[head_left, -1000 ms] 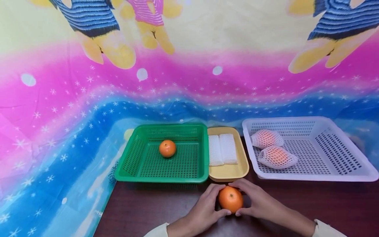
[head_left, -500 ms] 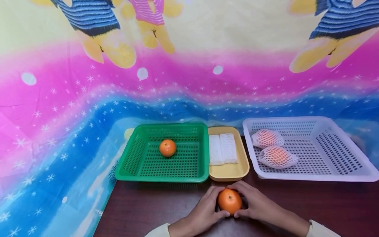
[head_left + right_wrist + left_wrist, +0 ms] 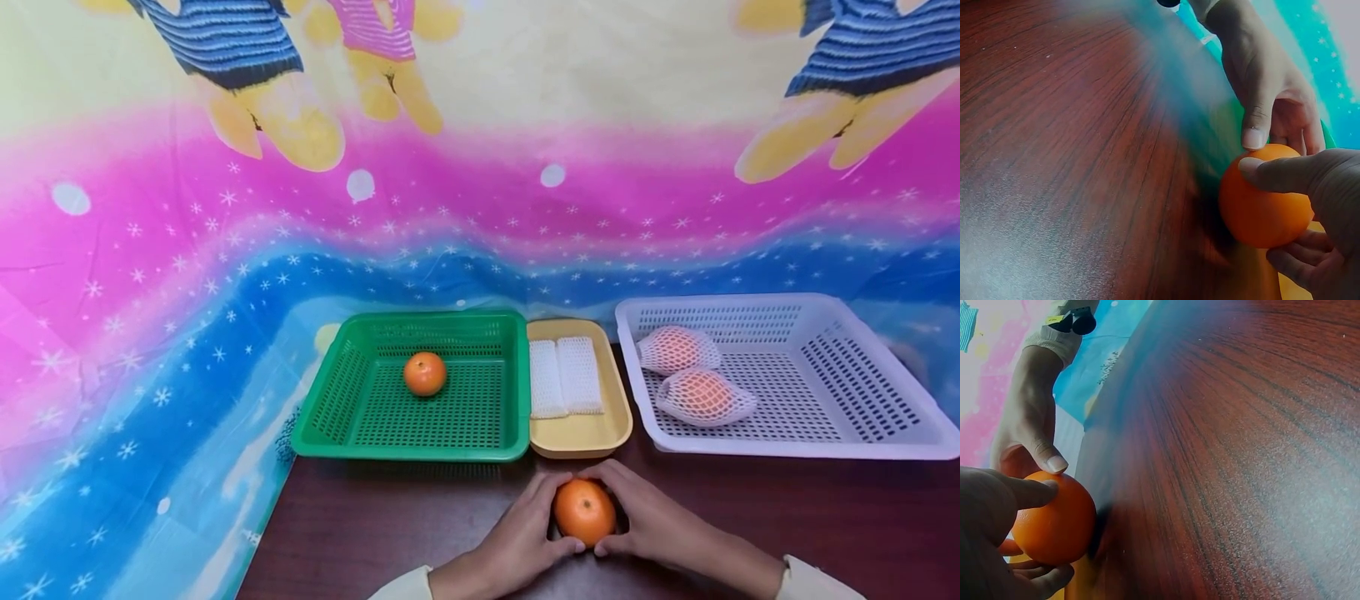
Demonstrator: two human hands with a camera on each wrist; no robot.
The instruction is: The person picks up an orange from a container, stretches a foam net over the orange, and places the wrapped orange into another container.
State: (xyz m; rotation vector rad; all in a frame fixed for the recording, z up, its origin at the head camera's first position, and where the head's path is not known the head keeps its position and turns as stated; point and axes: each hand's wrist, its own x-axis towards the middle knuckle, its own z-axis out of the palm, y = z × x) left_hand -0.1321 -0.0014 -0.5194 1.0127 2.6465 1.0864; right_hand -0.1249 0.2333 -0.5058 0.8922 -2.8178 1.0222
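The left hand [image 3: 517,525] and right hand [image 3: 656,517] curl round an orange [image 3: 585,512] between them, a tray [image 3: 581,435] just beyond both. Even, light pressure from both sides would likely hold it steady without bruising it.

Along the table's [image 3: 360,525] far edge, left to right: left basket [image 3: 408,455], lone fruit [image 3: 425,375] near its back edge; tray [image 3: 577,435], two nets [image 3: 580,377] inside; right basket [image 3: 795,451], two wrapped fruits [image 3: 705,397] by its left edge. Before the tray, between left hand [image 3: 517,529] and right hand [image 3: 651,517]: held fruit [image 3: 585,512].
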